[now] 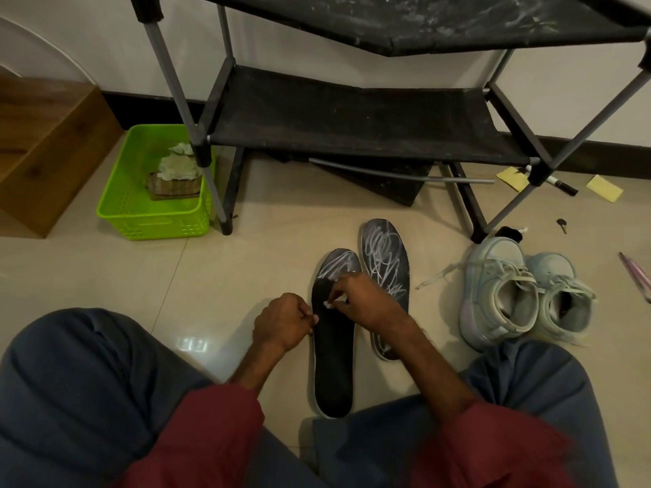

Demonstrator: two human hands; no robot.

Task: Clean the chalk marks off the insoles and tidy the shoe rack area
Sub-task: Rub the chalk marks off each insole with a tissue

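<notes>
From my remote seat I read this as the middle of the wiping step on the first of two insoles. The left hand (285, 322) has its fingers curled and pinches the left edge of the long black foam insole (333, 368), pinning it to the tiled floor (218, 276). The right hand (363, 299) is bunched, fingertips closed on a small white scrap of wipe (329, 304) pressed onto the insole's middle, just beside the left hand's knuckles. Behind the fingers, toward the heel, the foam looks dark and clean. Just beyond the fingertips the toe carries white chalk scribble (340, 267). Just beside it, running under the right wrist, lies the second black insole (385, 269), scrawled with chalk over nearly all I can see. I judge the next move calls for firm strokes outward across the toe while the left-hand pinch stops the insole sliding, then a shift to the neighbour, probably with a fresh wipe. Well to the right of the right hand sit the pale mint lace-up sneakers (500, 294). Well beyond the left hand a bright green plastic basket (116, 199) holds crumpled tissues, beside the black fabric-shelved shoe rack (352, 114). Tidying looks unstarted.
</notes>
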